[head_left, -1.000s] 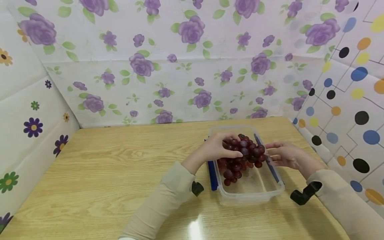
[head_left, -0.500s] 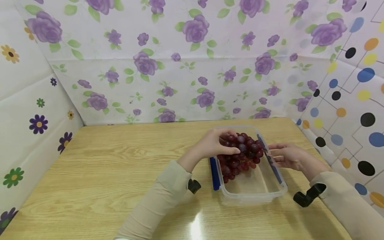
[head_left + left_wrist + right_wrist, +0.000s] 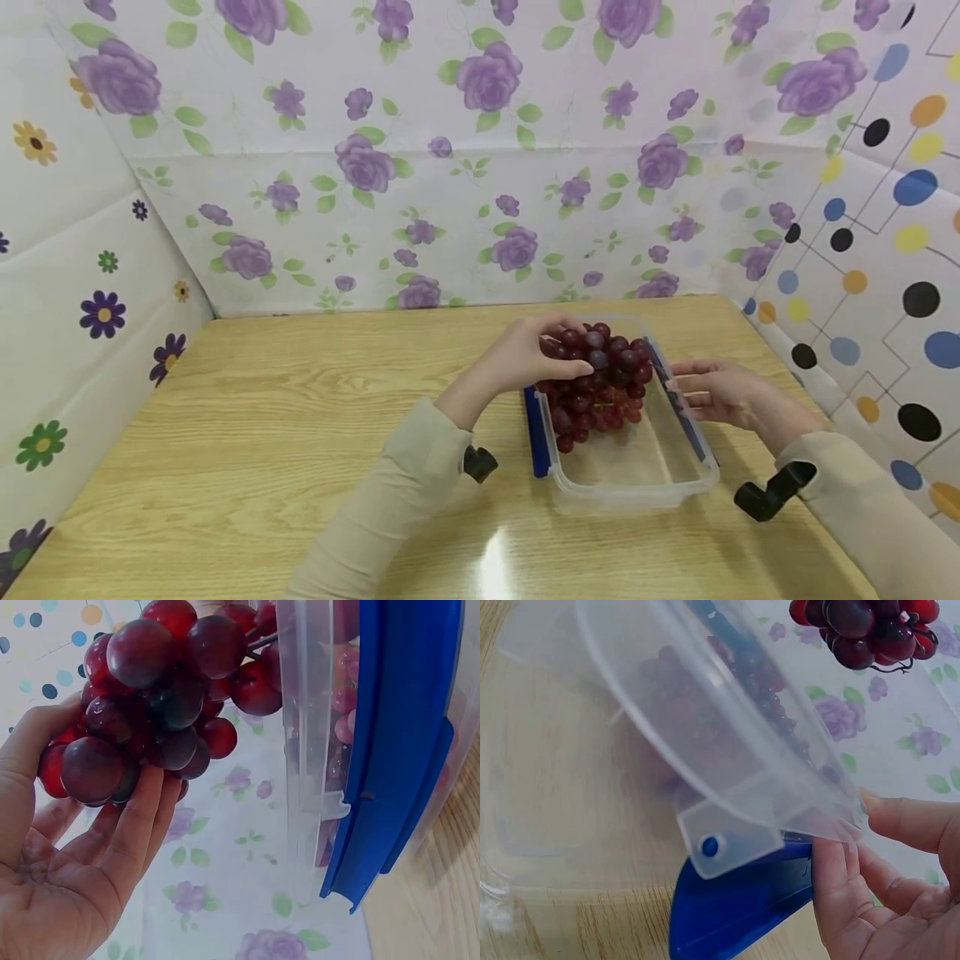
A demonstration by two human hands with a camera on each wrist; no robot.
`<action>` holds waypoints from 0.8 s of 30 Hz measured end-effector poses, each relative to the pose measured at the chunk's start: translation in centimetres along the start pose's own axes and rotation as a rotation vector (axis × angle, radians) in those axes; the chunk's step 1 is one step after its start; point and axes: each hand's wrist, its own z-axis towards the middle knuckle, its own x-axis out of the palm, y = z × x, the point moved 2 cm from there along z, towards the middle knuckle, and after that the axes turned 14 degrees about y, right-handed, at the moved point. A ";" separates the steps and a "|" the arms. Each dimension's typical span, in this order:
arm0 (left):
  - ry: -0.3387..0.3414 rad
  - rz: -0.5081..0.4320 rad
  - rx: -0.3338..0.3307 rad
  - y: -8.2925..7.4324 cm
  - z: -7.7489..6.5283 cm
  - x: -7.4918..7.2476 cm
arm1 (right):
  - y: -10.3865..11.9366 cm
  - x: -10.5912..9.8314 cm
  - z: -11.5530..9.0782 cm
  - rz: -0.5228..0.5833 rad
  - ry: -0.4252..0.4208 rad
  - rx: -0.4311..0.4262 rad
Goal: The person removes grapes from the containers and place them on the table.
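Note:
My left hand (image 3: 525, 357) grips a bunch of dark red grapes (image 3: 600, 357) at the rim of a clear plastic food container (image 3: 637, 493). In the left wrist view the fingers of that hand (image 3: 82, 862) cup the hanging bunch (image 3: 150, 697) from one side. More red grapes (image 3: 577, 417) lie inside the container, at its left. My right hand (image 3: 723, 393) is at the container's right side. The right wrist view has thumb and fingers of this hand (image 3: 892, 892) pinching the edge by a blue latch flap (image 3: 735, 911).
The container has blue flaps, one hanging outside its left wall (image 3: 536, 433). It stands on the right part of a wood-grain table (image 3: 300, 417). Behind rises a wall covering with purple flowers (image 3: 360, 162); a dotted one (image 3: 885, 275) is at the right.
My left hand has moved left and slightly up with the bunch, showing more of the grapes inside the container. The right hand keeps its place at the container's side. The head view has shifted slightly.

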 end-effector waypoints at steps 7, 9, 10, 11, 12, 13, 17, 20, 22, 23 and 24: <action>-0.026 -0.038 0.022 0.0 -0.5 -0.7 | 0.0 0.1 0.0 0.003 -0.001 0.001; -0.032 -0.048 0.006 0.0 -0.7 -0.9 | 0.0 0.1 0.0 0.004 0.002 0.003; -0.034 -0.050 -0.003 0.0 -0.8 -1.0 | 0.0 0.1 0.0 0.002 0.001 0.003; -0.034 -0.054 -0.011 0.1 -0.9 -1.1 | 0.0 0.1 0.0 0.003 -0.003 0.007; -0.036 -0.054 -0.016 0.1 -1.0 -1.1 | 0.0 0.1 0.0 0.005 -0.007 0.010; -0.038 -0.056 -0.020 0.1 -1.2 -1.3 | 0.0 0.1 0.0 0.004 -0.006 0.010; -0.049 -0.060 -0.027 0.0 -1.6 -1.6 | 0.0 0.0 0.1 0.005 -0.005 0.013; -0.059 -0.061 -0.027 0.1 -1.9 -1.9 | 0.0 0.0 0.1 -0.002 -0.001 0.018; -0.070 -0.067 -0.029 0.2 -2.1 -2.0 | 0.0 0.0 0.1 -0.009 0.004 0.019; -0.077 -0.071 -0.031 0.2 -2.2 -2.0 | 0.0 0.0 0.1 -0.011 0.005 0.020; -0.083 -0.078 -0.033 0.3 -2.3 -2.1 | -0.1 0.0 0.1 -0.010 0.005 0.019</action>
